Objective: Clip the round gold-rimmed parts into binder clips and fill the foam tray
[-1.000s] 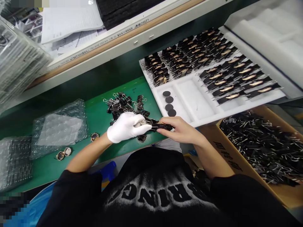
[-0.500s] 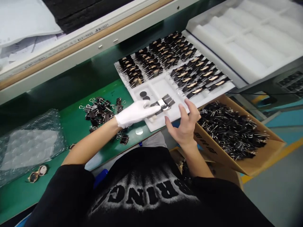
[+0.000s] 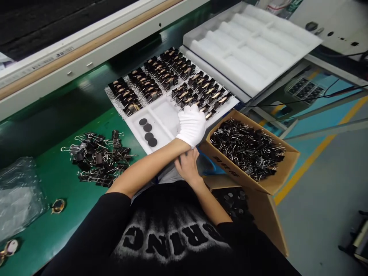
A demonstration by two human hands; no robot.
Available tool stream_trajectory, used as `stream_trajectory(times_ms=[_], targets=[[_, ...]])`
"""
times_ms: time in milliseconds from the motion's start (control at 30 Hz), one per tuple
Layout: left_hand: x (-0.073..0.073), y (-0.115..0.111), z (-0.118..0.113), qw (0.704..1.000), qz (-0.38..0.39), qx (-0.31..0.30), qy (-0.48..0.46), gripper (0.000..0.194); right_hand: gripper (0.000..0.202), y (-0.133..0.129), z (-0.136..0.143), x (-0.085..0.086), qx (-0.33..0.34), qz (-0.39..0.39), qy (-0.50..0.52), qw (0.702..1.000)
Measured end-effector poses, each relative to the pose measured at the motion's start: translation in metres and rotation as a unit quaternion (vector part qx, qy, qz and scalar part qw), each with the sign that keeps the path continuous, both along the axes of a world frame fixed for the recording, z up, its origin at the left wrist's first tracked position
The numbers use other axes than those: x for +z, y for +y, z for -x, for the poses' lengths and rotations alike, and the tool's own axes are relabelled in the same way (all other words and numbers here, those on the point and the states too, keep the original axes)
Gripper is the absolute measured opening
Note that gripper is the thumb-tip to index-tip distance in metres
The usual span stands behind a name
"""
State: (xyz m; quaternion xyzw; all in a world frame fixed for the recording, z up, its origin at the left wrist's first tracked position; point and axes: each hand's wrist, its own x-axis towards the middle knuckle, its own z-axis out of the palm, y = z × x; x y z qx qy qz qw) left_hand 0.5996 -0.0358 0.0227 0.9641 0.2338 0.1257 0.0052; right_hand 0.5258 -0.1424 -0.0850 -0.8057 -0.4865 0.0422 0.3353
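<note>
My left hand (image 3: 192,125), in a white glove, curls its fingers over the near edge of the rows of binder clips with tan pieces between them (image 3: 184,94). Whatever its fingers hold is hidden. Just below the glove, my bare right hand (image 3: 188,165) has its fingers bent closed, partly covered by the left wrist; I cannot see what is in them. Several dark round discs (image 3: 148,137) lie in a compartment of the white foam tray (image 3: 135,126), left of the glove.
Loose black binder clips (image 3: 99,157) are heaped on the green table (image 3: 57,168). To the right stands a cardboard box (image 3: 287,168) full of clips, with dark discs (image 3: 234,201) in a lower box. An upper foam tray (image 3: 250,46) and plastic packaging (image 3: 20,195) flank the work.
My left hand has moved from the tray's front compartment, where it held a clipped dark piece, to the clip rows. My right hand has gone from spread fingers to closed, below the left wrist.
</note>
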Motion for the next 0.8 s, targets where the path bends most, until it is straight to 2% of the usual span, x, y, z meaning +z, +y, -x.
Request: stream_trajectory(times_ms=[100, 267, 367, 467, 567, 633, 700, 800], targets=[[-0.007, 0.004, 0.002, 1.000, -0.016, 0.004, 0.021, 0.027, 0.035, -0.004, -0.007, -0.001, 0.025, 0.012, -0.018, 0.999], [-0.005, 0.006, 0.011, 0.999, -0.029, -0.002, 0.036, 0.035, 0.029, -0.005, -0.011, -0.007, 0.047, 0.010, -0.029, 0.998], [0.003, 0.002, 0.020, 0.997, -0.017, 0.004, 0.072, 0.037, 0.028, -0.005, -0.010, -0.013, 0.045, -0.005, -0.040, 0.998], [0.025, -0.005, 0.046, 0.995, -0.011, -0.033, 0.093, 0.044, 0.031, -0.006, -0.010, -0.016, 0.037, -0.024, -0.056, 0.997], [0.054, -0.005, 0.099, 0.992, -0.005, -0.094, 0.087, 0.045, 0.043, -0.008, -0.012, -0.011, 0.033, -0.058, -0.070, 0.995], [0.068, 0.003, 0.147, 0.991, 0.031, -0.093, 0.095, 0.039, 0.051, -0.009, -0.012, -0.005, 0.020, -0.073, -0.078, 0.994], [0.075, 0.016, 0.200, 0.996, 0.052, -0.035, 0.069, 0.037, 0.050, -0.009, -0.013, 0.000, 0.011, -0.089, -0.087, 0.992], [0.075, 0.039, 0.281, 0.993, 0.010, 0.118, 0.015, 0.033, 0.044, -0.008, -0.015, 0.002, 0.005, -0.139, -0.095, 0.986]])
